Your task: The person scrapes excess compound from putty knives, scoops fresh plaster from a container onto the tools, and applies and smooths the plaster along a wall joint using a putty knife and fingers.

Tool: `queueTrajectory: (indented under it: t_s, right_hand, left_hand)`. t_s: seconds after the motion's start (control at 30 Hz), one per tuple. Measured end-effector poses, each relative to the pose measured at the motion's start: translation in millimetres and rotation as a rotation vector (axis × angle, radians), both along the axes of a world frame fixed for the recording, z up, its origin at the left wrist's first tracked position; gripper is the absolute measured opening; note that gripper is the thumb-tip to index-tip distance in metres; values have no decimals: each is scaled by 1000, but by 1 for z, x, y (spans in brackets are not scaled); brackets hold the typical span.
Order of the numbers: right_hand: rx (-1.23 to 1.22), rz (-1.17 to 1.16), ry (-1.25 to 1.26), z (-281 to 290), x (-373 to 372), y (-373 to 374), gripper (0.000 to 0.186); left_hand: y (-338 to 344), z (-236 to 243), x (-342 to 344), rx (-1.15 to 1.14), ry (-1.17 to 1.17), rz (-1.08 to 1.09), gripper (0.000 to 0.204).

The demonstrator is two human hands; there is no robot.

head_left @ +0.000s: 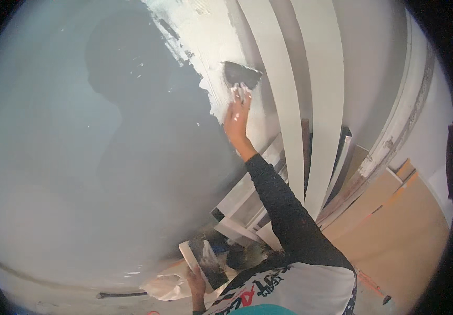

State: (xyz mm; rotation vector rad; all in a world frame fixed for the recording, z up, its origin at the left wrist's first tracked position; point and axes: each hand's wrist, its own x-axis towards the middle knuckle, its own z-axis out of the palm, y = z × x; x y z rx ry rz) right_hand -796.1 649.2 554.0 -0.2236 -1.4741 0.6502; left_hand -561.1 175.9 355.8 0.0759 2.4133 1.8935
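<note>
My right hand [237, 118], smeared with white, reaches up along the wall. Its fingers grip a dark, wide-bladed putty knife [243, 74], whose blade lies against the band of fresh white plaster [210, 47]. That band has a ragged edge where it meets the grey wall [53, 157]. Low down, my left hand [197, 282] is closed around a flat rectangular plate [205, 260], dark with a pale edge strip. A lump of white plaster [209, 255] sits on the plate. My left fingers are partly hidden.
Tall pale panels [321, 79] stand right of the plaster. White boards or profiles [237, 210] lean below my right arm. A brown board [389, 215] is at the lower right. Near my left hand lie a crumpled plastic bag [168, 286] and a dark rod [121, 295].
</note>
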Motion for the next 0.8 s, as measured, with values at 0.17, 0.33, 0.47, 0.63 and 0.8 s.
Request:
queueTrajectory:
  t_s: [0.17,0.33,0.47,0.63,0.8]
  right_hand:
    - [-42,-106,-162,-50,-9,8,53]
    - [-187,94,-80,-64,23,-8,49]
    - [-57,377,-242,-65,94,-98,54]
    - [439,1250,-625,-111,197,-187,54]
    - [696,1321,-766,-114,207,-169,51]
  left_hand:
    - [-14,-16,-10,-257,70,-20,34]
    - [-11,-13,-12,-180,86,24,39]
    - [-9,-5,-31,329,-63,183,43]
    - [6,-7,-66,805,-307,-160,65]
    - [10,27,-63,780,-345,-175,64]
